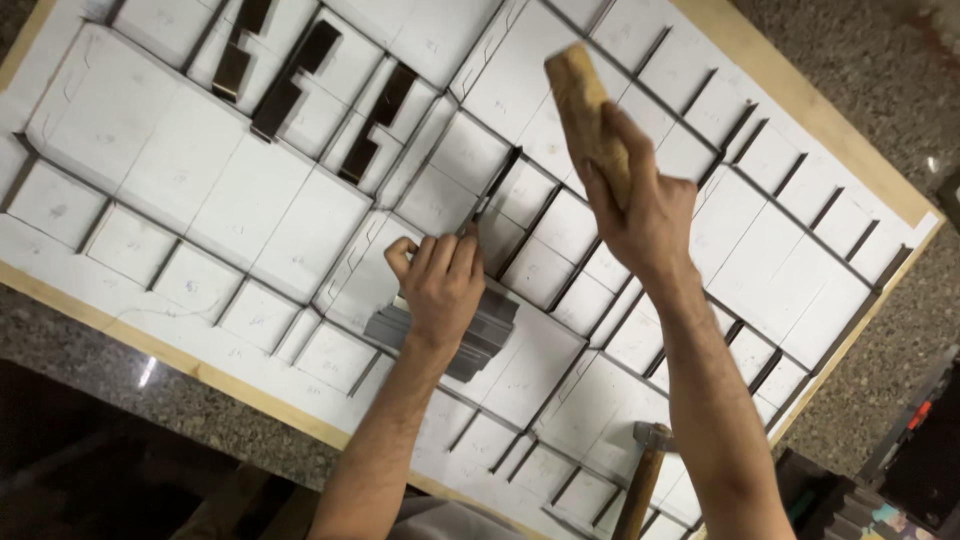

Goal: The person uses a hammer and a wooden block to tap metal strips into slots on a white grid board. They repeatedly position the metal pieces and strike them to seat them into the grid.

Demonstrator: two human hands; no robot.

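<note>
Left hand (440, 285) pinches a metal strip (497, 180) upright mid-frame, steadying it; right hand (640, 205) grips a wood block (583, 100) raised above it.

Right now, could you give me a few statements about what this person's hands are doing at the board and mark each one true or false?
1. The right hand holds a wooden block raised above the board. True.
2. The left hand rests in the person's lap. False: it presses down on the board, fingertips at a thin metal strip.
3. A stack of grey metal strips lies under the left wrist. True.
4. The hammer is in the right hand. False: it lies on the board near the lower edge, unheld.
5. The board is round. False: it is rectangular with a wooden border.
</note>
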